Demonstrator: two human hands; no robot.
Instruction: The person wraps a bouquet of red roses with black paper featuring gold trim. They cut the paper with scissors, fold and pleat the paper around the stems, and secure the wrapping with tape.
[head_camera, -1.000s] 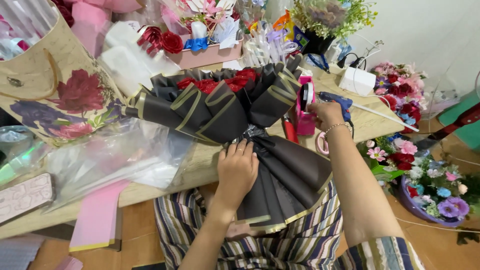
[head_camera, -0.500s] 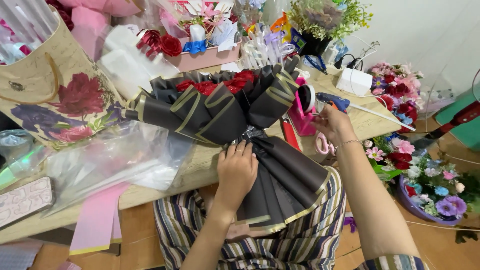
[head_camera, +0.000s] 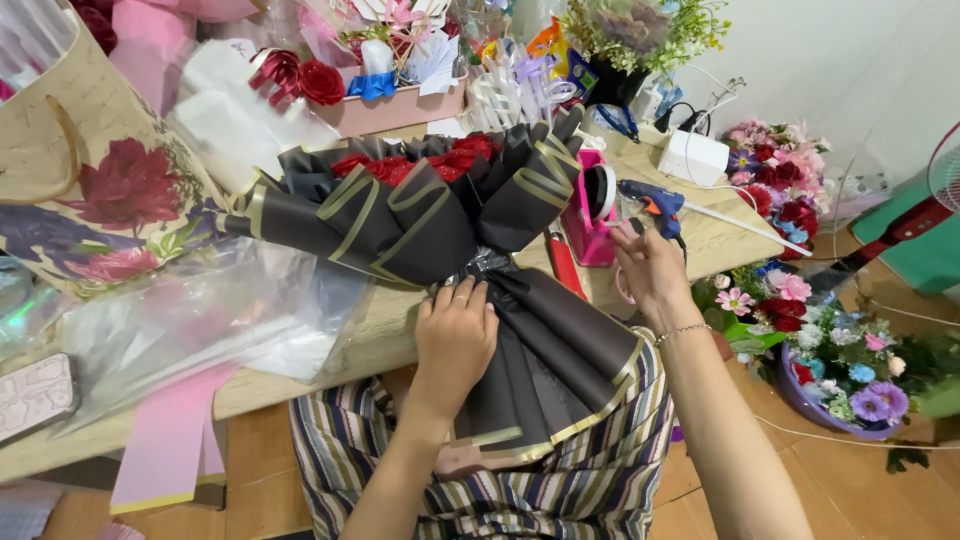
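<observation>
My left hand (head_camera: 455, 335) clamps the black-wrapped bouquet (head_camera: 440, 215) at its neck; right hand (head_camera: 648, 268) open, empty, near pink tape dispenser (head_camera: 592, 215).

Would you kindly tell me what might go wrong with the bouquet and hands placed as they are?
The black gold-edged paper bouquet of red roses overhangs the wooden table's edge, pinned only by the left hand; it might slip if released. The right hand is near the blue glue gun, whose tip may burn if it is hot.
</observation>
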